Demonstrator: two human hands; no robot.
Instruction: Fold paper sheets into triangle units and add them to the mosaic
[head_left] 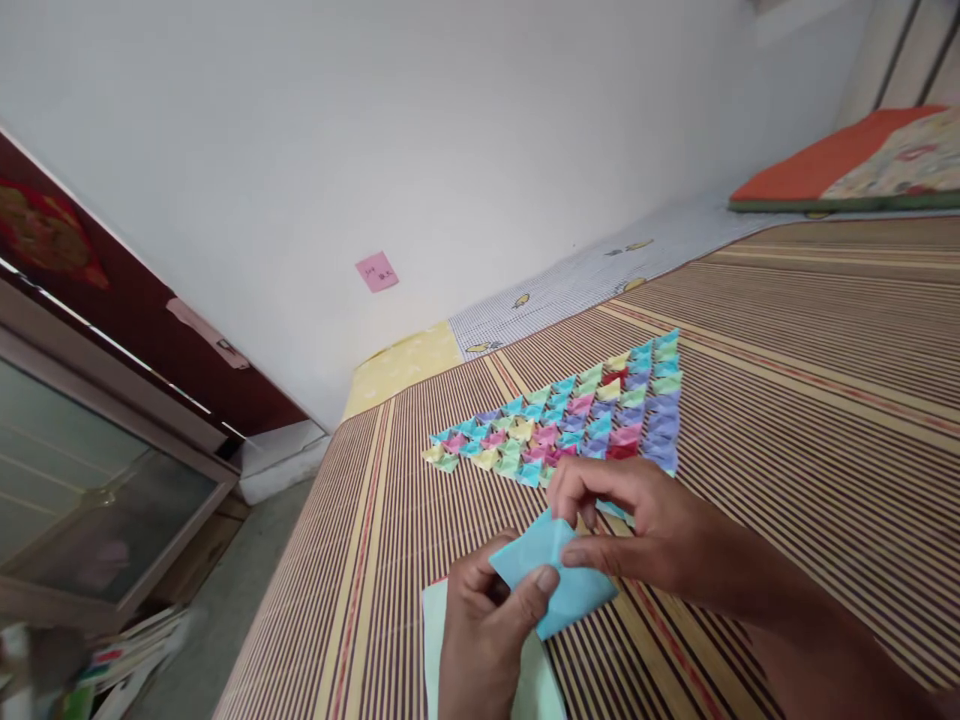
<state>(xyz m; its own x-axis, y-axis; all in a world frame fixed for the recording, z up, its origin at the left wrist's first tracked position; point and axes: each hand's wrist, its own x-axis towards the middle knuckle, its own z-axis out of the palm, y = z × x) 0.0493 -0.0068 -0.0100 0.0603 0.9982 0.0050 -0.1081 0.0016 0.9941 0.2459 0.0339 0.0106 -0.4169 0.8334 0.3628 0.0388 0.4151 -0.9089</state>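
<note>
A folded piece of light blue origami paper (pixel 546 552) is held up between both hands. My left hand (pixel 491 620) pinches its lower left part, thumb on top. At its upper right side my right hand (pixel 630 525) grips the paper between thumb and fingers. Beneath the left hand lies a pale green sheet of paper (pixel 545 680), partly hidden by that hand. Just beyond the hands, rows of small folded paper pieces (pixel 540 405) in blue, green, yellow, pink, red and purple form a triangle on the mat. The right hand covers part of the near rows.
A striped bamboo mat (pixel 787 370) covers the bed. Cloth with yellow prints (pixel 555 290) runs along the wall. At the far right lies an orange and floral folded bedding piece (pixel 817 160). A pink note (pixel 377 271) is stuck on the wall. A glass-paned door (pixel 90 490) stands left.
</note>
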